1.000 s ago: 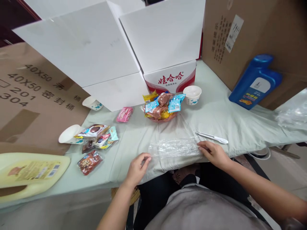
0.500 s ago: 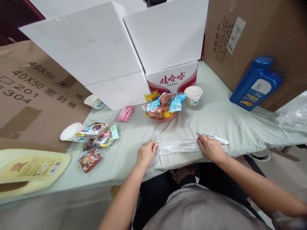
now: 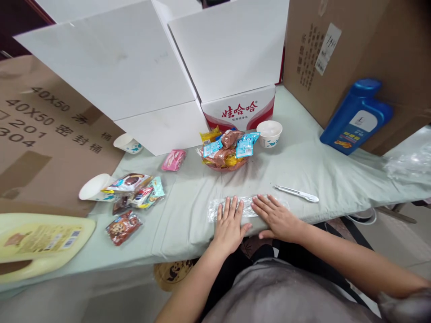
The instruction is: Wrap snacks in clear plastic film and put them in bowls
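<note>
A folded strip of clear plastic film (image 3: 248,207) lies along the table's front edge. My left hand (image 3: 230,226) rests flat on its left half, fingers spread. My right hand (image 3: 278,219) presses flat on its right half, fingers also apart. Parts of the film under both palms are hidden. Just beyond my right hand lies a white utility knife (image 3: 296,193). Behind the film stands a pink basket (image 3: 230,168) heaped with wrapped snacks (image 3: 229,148).
Paper cups stand about: one (image 3: 269,133) right of the basket, others (image 3: 128,143) at left. Snack packets (image 3: 134,188) and a pink packet (image 3: 173,160) lie left. A yellow jug (image 3: 43,244), a blue bottle (image 3: 357,119), white boxes (image 3: 104,63) and brown cartons (image 3: 50,130) surround the table.
Both hands have let go of the film's ends and moved inward, closer together. They now lie flat on the film, which has been laid down on the cloth.
</note>
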`<state>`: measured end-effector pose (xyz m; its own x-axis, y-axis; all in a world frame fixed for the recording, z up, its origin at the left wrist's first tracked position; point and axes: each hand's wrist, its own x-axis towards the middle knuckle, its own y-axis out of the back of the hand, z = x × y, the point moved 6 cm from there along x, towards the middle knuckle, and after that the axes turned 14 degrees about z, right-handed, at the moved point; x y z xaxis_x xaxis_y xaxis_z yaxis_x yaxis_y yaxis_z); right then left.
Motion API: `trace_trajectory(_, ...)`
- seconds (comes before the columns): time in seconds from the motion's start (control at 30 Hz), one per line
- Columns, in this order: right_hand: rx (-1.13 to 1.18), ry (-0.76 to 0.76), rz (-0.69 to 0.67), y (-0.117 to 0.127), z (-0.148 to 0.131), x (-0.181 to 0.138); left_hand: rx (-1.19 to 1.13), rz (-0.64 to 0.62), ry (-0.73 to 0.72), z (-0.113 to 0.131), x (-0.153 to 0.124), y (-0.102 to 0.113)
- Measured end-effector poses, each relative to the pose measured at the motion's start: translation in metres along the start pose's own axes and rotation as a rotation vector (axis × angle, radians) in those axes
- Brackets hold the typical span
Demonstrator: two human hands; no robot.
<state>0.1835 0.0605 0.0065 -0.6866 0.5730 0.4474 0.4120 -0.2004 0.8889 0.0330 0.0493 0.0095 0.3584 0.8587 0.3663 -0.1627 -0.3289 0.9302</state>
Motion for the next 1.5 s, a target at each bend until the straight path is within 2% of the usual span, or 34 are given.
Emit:
trace_trajectory(0.17,0.006,-0.071,0.029,0.03,0.021,-0.032,-0.041,0.128,0.081,0.003,-0.006,0.019)
trace_trajectory(0.23,0.057,-0.068,0.063,0.043,0.018,-0.041,-0.176,0.116,0.023,0.018,-0.006,0.022)
trace_trajectory(0.3,0.137,-0.039,0.086,0.055,0.007,-0.044,-0.336,0.051,-0.097,0.036,-0.004,0.021)
trace_trajectory(0.37,0.23,-0.001,0.092,0.068,-0.006,-0.041,-0.464,-0.013,-0.202,0.048,-0.002,0.019)
trace_trajectory(0.43,0.328,0.022,0.086,0.084,-0.016,-0.034,-0.56,-0.052,-0.249,0.05,-0.001,0.018)
trace_trajectory(0.5,0.437,0.003,0.076,0.099,-0.018,-0.023,-0.647,-0.087,-0.254,0.047,-0.001,0.016)
trace_trajectory(0.6,0.595,-0.13,0.068,0.106,-0.003,-0.002,-0.759,-0.102,-0.19,0.038,-0.002,0.013)
trace_trajectory(0.7,0.634,-0.326,0.091,0.088,0.028,0.023,-0.884,-0.101,-0.069,0.029,-0.003,0.008)
trace_trajectory(0.77,0.533,-0.416,0.098,0.067,0.049,0.042,-0.96,-0.124,-0.012,0.026,-0.003,0.006)
trace_trajectory(0.87,0.32,-0.407,0.028,0.032,0.066,0.067,-0.998,-0.168,0.009,0.025,0.001,0.007)
trace_trajectory(0.97,0.117,-0.384,-0.056,0.008,0.072,0.08,-0.964,-0.194,0.008,0.024,0.005,0.009)
trace_trajectory(1.13,0.005,-0.386,-0.099,-0.006,0.073,0.086,-0.913,-0.194,-0.005,0.025,0.007,0.009)
trace_trajectory(1.4,-0.058,-0.374,-0.178,-0.02,0.068,0.099,-0.885,-0.176,0.073,0.021,0.001,0.003)
trace_trajectory(1.5,-0.081,-0.382,-0.191,-0.024,0.065,0.1,-0.906,-0.105,0.11,0.022,0.002,0.006)
